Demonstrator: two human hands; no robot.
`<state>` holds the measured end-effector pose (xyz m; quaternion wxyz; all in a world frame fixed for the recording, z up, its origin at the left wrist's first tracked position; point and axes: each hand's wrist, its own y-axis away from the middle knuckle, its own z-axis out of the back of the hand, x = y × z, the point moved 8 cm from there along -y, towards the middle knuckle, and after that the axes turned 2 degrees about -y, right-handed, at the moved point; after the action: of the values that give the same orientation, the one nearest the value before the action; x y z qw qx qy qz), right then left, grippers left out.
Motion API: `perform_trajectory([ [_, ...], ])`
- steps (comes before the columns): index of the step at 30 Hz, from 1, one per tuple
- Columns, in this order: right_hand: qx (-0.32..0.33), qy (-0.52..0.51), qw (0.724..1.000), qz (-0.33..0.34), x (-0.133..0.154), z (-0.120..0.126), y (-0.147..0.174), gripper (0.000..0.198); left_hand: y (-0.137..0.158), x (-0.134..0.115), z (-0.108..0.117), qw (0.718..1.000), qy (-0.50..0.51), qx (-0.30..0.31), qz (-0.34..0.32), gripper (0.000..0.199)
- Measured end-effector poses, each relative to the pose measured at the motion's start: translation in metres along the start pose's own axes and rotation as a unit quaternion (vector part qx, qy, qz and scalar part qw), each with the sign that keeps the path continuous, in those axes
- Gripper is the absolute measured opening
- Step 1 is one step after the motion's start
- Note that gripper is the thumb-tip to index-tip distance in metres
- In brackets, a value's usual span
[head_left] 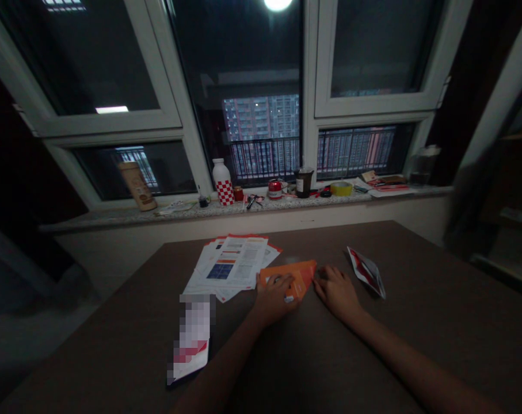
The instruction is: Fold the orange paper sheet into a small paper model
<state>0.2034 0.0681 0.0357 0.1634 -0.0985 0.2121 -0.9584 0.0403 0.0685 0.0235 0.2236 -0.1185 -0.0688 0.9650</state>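
A folded sheet of orange paper (306,275) lies on the dark table, its right side running at a slant. My left hand (274,300) rests on top of it, fingers spread and pressing it down without gripping. At the paper's right edge is my right hand (339,292), fingers loosely apart and resting on the tabletop, the thumb side at or very close to the paper. A folded paper piece (375,279), white and red, stands partly open to the right of my right hand. Behind my left hand, several printed sheets (237,264) with orange edges lie fanned out.
A phone-like flat object (191,339), blurred by pixels, lies left of my left forearm. The brown table (126,322) reaches toward a stone windowsill (183,214). On the sill stand a checkered bottle (223,183), a tan tumbler (137,185), a dark cup (303,184) and yellow tape (341,188).
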Motion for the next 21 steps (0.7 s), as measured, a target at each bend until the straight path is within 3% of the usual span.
perform_trajectory([
  [5, -0.005, -0.006, 1.000, 0.000, -0.003, -0.001, 0.000, 0.035, 0.001, 0.001, -0.001, 1.000, -0.004, -0.005, -0.005, 0.060],
  [12, -0.003, -0.061, 0.993, 0.101, 0.006, -0.008, 0.000, 0.030, 0.001, -0.001, 0.001, 0.999, -0.027, -0.029, -0.003, 0.055],
  [21, 0.024, -0.049, 0.997, 0.054, -0.001, -0.018, -0.002, 0.033, 0.001, 0.003, -0.002, 1.000, -0.025, -0.013, 0.003, 0.058],
])
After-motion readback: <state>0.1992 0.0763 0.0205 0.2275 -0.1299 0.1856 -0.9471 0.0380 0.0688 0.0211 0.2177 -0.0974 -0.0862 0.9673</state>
